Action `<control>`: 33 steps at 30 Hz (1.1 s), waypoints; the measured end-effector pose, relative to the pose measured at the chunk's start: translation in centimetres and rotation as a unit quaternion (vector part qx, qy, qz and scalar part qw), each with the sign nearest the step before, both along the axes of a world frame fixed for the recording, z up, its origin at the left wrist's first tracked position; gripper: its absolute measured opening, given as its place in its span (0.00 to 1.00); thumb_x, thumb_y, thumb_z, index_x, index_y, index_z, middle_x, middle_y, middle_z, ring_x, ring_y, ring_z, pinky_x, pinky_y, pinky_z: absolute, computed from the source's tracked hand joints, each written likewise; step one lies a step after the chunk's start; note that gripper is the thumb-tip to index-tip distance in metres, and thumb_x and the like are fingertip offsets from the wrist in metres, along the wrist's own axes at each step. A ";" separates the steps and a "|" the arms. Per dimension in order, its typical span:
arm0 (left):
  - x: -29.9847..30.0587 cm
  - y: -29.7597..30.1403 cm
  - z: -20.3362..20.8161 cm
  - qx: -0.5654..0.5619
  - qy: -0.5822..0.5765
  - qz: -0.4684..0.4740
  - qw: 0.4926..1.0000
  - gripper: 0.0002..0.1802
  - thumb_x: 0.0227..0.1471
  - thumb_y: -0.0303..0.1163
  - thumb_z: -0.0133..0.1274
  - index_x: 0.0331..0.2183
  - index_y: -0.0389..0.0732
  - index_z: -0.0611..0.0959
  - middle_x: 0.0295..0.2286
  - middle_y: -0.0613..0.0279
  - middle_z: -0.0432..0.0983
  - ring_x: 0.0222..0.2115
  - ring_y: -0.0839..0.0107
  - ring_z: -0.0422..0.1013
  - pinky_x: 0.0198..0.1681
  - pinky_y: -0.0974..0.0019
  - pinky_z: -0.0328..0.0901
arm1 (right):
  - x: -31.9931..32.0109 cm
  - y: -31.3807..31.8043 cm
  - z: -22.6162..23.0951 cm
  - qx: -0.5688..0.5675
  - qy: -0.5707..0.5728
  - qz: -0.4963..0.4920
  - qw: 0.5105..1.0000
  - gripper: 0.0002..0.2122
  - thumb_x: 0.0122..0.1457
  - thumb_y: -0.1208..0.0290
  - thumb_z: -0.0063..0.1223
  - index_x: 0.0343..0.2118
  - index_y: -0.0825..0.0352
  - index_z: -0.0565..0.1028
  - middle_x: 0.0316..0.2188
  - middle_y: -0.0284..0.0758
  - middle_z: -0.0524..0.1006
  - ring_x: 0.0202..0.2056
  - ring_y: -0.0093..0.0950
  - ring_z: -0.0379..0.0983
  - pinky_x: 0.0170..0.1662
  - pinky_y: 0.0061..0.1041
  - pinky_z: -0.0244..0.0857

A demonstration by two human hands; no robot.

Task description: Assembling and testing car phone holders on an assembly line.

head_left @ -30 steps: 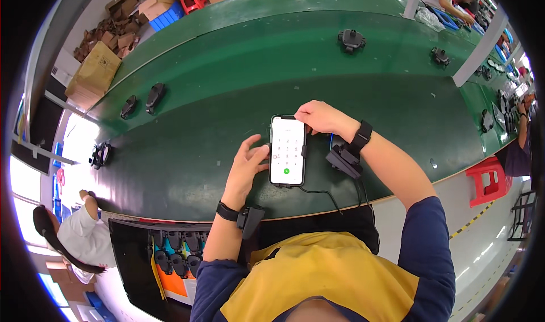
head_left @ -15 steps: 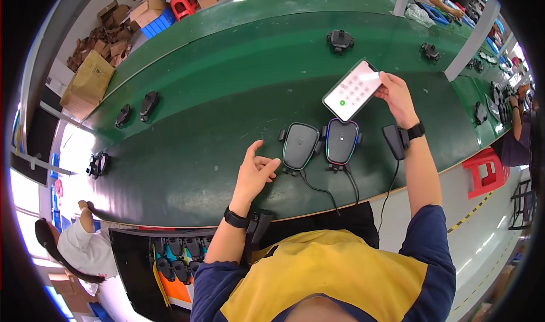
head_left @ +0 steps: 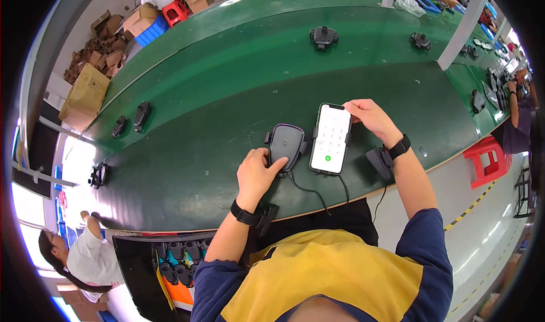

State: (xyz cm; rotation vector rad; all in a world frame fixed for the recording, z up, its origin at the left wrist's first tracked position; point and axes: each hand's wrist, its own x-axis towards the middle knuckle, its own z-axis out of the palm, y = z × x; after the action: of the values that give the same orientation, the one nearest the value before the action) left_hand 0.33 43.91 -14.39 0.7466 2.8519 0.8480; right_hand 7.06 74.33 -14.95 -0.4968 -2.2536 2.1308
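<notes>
A smartphone (head_left: 330, 137) with a lit keypad screen lies upright over a black wireless charger mount, whose side clamps (head_left: 314, 133) flank it. The phone hides nearly all of that mount. My right hand (head_left: 368, 116) pinches the phone's upper right corner between thumb and fingers. Left of the phone lies a second black charger mount (head_left: 285, 144) with a faint coloured glow on its upper rim. My left hand (head_left: 256, 173) grips its lower left side, thumb on its face and fingers along the edge. Each mount has a black cable (head_left: 310, 191) running toward the near table edge.
Several similar mounts stand apart on the green table (head_left: 187, 168), including one at the back (head_left: 323, 38) and a pair at left (head_left: 142, 116). A tray of mounts (head_left: 180, 265) sits below the near edge. Grey posts (head_left: 462, 26) rise at right, near a red stool (head_left: 488, 160). Other people are nearby.
My right hand has brought the phone down and nearer, onto the right mount, turning it upright. My left hand has moved right and up and taken hold of the left mount.
</notes>
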 end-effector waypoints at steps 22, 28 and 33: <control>3.0 -2.5 0.7 0.513 -0.491 -0.039 0.703 0.18 0.45 0.29 0.56 0.39 0.36 0.72 0.32 0.59 0.74 0.32 0.68 0.72 0.38 0.70 0.66 | 6.9 -19.2 1.3 0.226 0.162 -0.005 0.960 0.08 0.54 0.67 0.48 0.27 0.68 0.72 0.18 0.39 0.72 0.19 0.39 0.68 0.22 0.31 0.61; 4.4 -1.9 1.5 0.570 -0.482 -0.047 0.664 0.19 0.45 0.30 0.56 0.40 0.35 0.71 0.36 0.54 0.73 0.38 0.61 0.72 0.44 0.62 0.65 | 6.9 -19.6 1.3 0.168 0.171 -0.002 0.971 0.07 0.56 0.70 0.48 0.27 0.68 0.72 0.14 0.36 0.69 0.14 0.27 0.65 0.19 0.23 0.58; 4.6 -2.4 1.6 0.514 -0.511 -0.065 0.686 0.21 0.47 0.31 0.55 0.43 0.36 0.70 0.37 0.54 0.73 0.38 0.61 0.71 0.44 0.62 0.65 | 7.0 -19.6 1.1 0.180 0.195 0.018 0.964 0.07 0.56 0.70 0.48 0.28 0.68 0.72 0.13 0.36 0.67 0.13 0.25 0.62 0.18 0.23 0.56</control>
State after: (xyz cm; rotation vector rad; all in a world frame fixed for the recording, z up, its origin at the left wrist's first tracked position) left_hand 4.90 41.50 -12.79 0.2666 1.1700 2.0019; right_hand 14.09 54.70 -13.85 -0.0199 -2.3371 1.5911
